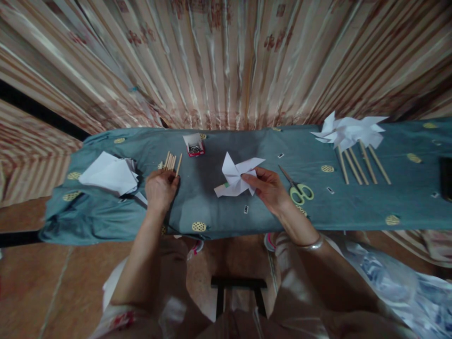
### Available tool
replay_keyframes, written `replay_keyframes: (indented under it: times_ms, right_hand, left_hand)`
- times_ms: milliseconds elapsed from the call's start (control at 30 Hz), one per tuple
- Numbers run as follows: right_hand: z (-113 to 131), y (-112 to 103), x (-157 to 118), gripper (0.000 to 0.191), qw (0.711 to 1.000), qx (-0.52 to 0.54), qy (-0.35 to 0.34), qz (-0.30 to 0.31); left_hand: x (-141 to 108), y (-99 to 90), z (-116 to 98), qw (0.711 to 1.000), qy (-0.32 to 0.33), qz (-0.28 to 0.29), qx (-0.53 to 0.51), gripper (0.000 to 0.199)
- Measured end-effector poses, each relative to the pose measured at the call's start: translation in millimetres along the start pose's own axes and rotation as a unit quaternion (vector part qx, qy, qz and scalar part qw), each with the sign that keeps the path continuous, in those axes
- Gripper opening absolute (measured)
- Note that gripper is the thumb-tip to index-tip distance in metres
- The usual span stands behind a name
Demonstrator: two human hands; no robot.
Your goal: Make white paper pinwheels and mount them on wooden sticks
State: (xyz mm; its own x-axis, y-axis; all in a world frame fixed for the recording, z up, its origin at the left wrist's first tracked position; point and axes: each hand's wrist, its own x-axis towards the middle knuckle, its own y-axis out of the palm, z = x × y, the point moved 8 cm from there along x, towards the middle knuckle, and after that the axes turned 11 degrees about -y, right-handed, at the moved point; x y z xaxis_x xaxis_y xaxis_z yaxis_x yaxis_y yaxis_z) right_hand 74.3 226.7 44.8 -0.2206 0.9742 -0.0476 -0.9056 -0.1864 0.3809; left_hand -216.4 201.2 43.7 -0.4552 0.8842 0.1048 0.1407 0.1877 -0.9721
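Observation:
My right hand (267, 186) pinches a white paper pinwheel (234, 178) at its centre, thumb on top, above the middle of the cloth. To the left, my left hand (160, 186) rests on the cloth with its fingers curled at the lower ends of several wooden sticks (170, 161). One wooden stick (179, 164) stands apart from that bunch, its lower end at my left thumb and index finger. A small red and white box (196, 149) holding shiny metal pins sits open behind, between my two hands.
A stack of white paper (108, 174) lies at the left. Green-handled scissors (300, 192) lie right of my right hand. Farther right are several paper pinwheels (348, 133) on sticks. A dark object (446, 179) is at the right edge. A curtain (226, 61) hangs behind the cloth-covered table (226, 223).

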Motion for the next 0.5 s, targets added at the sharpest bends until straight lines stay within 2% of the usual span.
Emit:
replay_keyframes:
  times_ms: [267,400,500]
  right_hand:
    - [1.5,-1.2,-0.2,0.035,1.000,-0.009,-0.010,0.014]
    - [2.9,-3.0,0.8,0.036,1.000,-0.012,-0.017,0.013]
    - [4.1,-5.7,2.1,0.037,1.000,0.001,-0.022,0.003]
  left_hand:
    - [-3.9,-5.6,-9.8,0.998,0.009,-0.035,-0.053,0.025]
    - [-7.6,-13.6,-7.2,0.990,-0.018,-0.049,-0.130,0.020]
    - [-13.9,-15.2,0.1,0.972,-0.055,-0.042,-0.225,0.019]
